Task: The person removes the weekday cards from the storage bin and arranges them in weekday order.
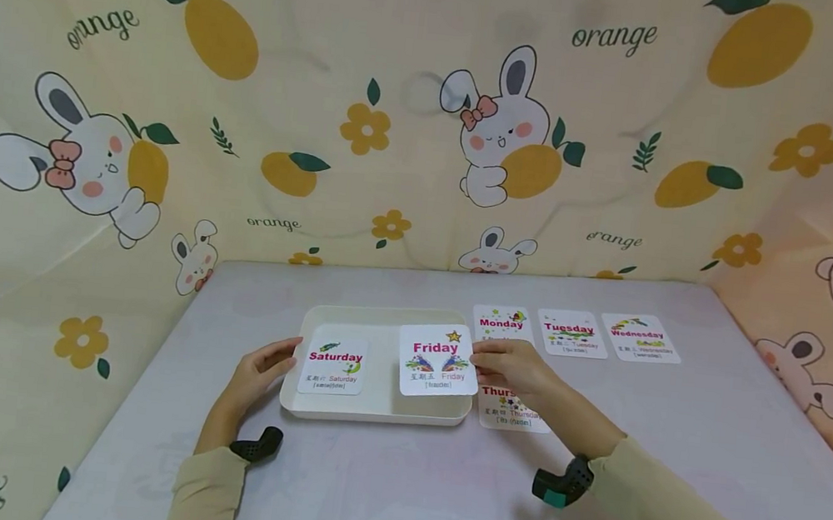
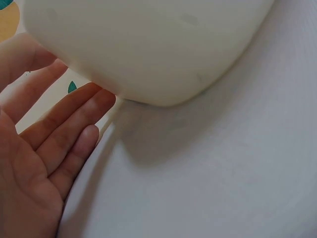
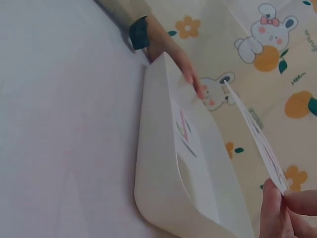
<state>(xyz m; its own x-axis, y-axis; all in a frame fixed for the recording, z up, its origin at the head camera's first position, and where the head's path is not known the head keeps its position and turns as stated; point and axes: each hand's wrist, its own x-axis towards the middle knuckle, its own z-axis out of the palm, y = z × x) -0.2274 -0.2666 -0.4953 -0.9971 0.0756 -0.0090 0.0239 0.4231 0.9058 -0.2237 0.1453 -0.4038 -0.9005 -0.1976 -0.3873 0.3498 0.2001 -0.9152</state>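
My right hand (image 1: 522,371) pinches the right edge of a white Friday card (image 1: 433,362), held raised over the right part of a shallow white tray (image 1: 375,411). The right wrist view shows that card (image 3: 257,139) nearly edge-on between thumb and fingers. A Saturday card (image 1: 333,367) lies inside the tray on the left. At the tray's left end is my left hand (image 1: 255,374). In the left wrist view, its fairly straight fingers (image 2: 81,109) touch the tray's outer side (image 2: 148,54).
Monday (image 1: 501,322), Tuesday (image 1: 572,334) and Wednesday (image 1: 640,338) cards lie in a row at the back right. A Thursday card (image 1: 514,416) is below Monday, partly behind my right hand. A patterned cloth (image 1: 413,134) stands behind the table (image 1: 379,491).
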